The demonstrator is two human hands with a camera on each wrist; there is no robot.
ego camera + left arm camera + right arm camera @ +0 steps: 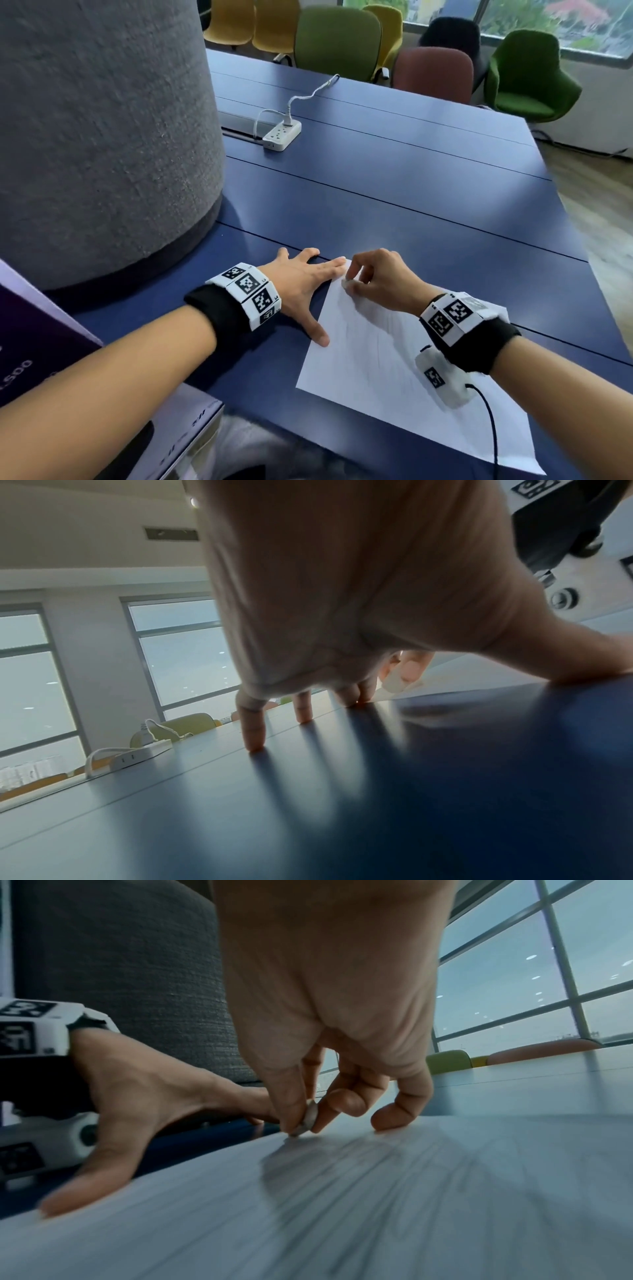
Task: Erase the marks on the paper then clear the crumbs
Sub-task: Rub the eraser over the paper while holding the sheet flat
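Observation:
A white sheet of paper [387, 370] lies on the blue table [394, 192], with faint grey pencil marks [359, 1172] across it. My left hand [301, 284] lies flat with straight spread fingers, its thumb and fingertips pressing on the sheet's left edge and far corner. My right hand [373, 277] pinches a small white eraser [310, 1119] between thumb and fingers. The eraser's tip touches the paper near the far corner, close to my left fingertips [352, 699]. No crumbs can be made out.
A large grey fabric-covered column [102, 130] stands close on the left. A white power strip [282, 135] with a cable lies farther back on the table. Boxes [51, 346] sit at the near left edge. Chairs [342, 37] line the far side.

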